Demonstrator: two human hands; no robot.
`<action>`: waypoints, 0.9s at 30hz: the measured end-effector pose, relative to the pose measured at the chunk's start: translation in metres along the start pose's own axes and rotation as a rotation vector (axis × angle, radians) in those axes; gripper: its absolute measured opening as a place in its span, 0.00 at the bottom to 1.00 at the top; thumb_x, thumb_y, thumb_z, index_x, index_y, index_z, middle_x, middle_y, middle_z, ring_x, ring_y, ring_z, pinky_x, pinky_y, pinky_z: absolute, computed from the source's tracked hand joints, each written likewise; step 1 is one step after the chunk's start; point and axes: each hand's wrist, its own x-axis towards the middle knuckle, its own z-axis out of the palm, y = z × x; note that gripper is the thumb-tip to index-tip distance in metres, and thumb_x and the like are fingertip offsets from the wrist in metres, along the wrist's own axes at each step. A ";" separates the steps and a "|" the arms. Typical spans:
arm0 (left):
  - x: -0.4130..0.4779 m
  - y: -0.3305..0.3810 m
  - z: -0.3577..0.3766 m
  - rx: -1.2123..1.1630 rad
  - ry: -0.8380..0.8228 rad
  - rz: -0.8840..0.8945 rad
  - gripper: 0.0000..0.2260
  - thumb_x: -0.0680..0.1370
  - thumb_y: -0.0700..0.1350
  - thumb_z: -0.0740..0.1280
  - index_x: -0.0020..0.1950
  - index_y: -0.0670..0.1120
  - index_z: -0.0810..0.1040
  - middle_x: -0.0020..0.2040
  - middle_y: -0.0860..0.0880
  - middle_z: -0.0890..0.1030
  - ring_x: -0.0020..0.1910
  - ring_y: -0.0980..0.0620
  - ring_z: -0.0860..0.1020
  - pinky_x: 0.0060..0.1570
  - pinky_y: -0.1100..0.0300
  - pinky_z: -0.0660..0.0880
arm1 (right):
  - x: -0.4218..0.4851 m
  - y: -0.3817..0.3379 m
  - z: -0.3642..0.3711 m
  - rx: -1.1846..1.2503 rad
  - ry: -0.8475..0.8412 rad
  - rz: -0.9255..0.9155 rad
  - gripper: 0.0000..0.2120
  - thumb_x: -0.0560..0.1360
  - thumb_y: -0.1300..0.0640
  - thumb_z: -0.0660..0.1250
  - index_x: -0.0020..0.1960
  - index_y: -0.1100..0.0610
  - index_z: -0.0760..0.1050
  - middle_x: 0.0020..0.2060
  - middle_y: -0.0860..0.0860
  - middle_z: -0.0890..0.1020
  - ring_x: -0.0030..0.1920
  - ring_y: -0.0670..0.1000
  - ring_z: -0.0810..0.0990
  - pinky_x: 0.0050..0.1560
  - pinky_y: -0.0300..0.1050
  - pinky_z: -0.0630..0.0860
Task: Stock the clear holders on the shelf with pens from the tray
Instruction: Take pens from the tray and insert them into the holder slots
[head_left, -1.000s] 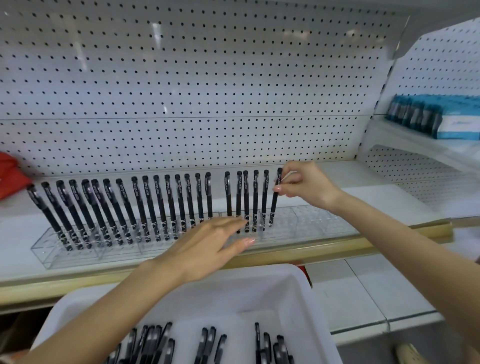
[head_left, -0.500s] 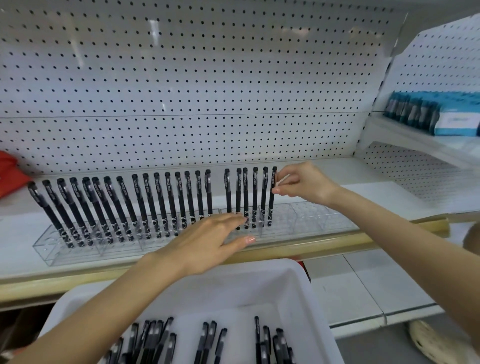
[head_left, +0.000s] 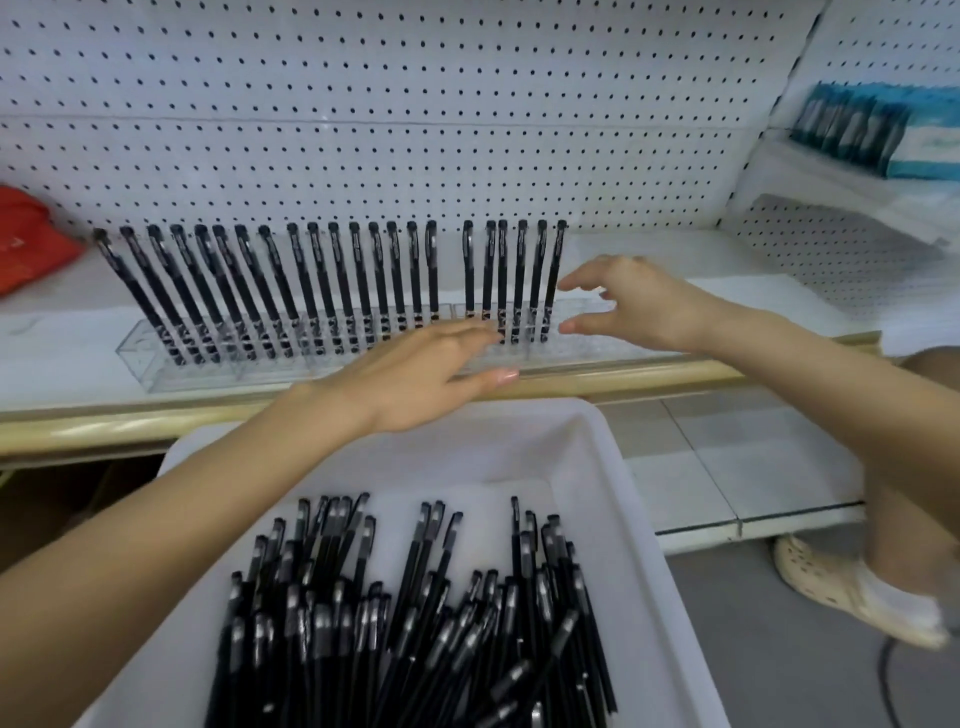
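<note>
Clear holders (head_left: 140, 353) stand in a row on the white shelf (head_left: 52, 332), filled with several upright black pens (head_left: 332, 280). The rightmost pen (head_left: 555, 275) stands by itself in its slot. My right hand (head_left: 631, 304) hovers just right of it, fingers spread and holding nothing. My left hand (head_left: 421, 376) lies flat with straight fingers against the front of the holders, below the right group of pens. A white tray (head_left: 613, 499) in the foreground holds a heap of black pens (head_left: 415, 613).
White pegboard (head_left: 363, 104) backs the shelf. A red object (head_left: 26, 239) lies at the shelf's far left. Blue-and-white boxes (head_left: 872, 130) sit on a side shelf at the right. Holder slots right of the last pen are bare. A foot in a pale shoe (head_left: 841, 587) stands on the floor.
My right hand has let go of the rightmost pen and drawn back down and to the right, fingers spread. The view has tilted down, showing more of the tray. My left hand stays.
</note>
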 end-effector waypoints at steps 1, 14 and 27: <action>-0.007 0.001 0.001 -0.008 0.008 0.003 0.31 0.77 0.64 0.48 0.77 0.52 0.58 0.78 0.51 0.57 0.76 0.52 0.58 0.71 0.59 0.50 | -0.007 -0.006 0.005 -0.015 0.005 -0.027 0.26 0.74 0.48 0.70 0.69 0.56 0.71 0.67 0.51 0.73 0.66 0.53 0.71 0.62 0.40 0.66; -0.097 -0.012 0.083 -0.111 -0.112 -0.078 0.36 0.73 0.68 0.46 0.78 0.54 0.55 0.78 0.54 0.56 0.76 0.56 0.56 0.71 0.59 0.52 | -0.067 -0.069 0.139 0.063 -0.302 -0.101 0.32 0.75 0.44 0.67 0.74 0.55 0.62 0.72 0.52 0.65 0.72 0.51 0.63 0.71 0.46 0.60; -0.117 -0.058 0.146 -0.221 -0.222 -0.228 0.39 0.71 0.71 0.46 0.77 0.52 0.56 0.77 0.53 0.59 0.75 0.55 0.59 0.71 0.60 0.55 | -0.065 -0.077 0.205 0.162 -0.430 -0.033 0.32 0.75 0.45 0.67 0.73 0.60 0.64 0.69 0.55 0.69 0.69 0.52 0.66 0.68 0.43 0.63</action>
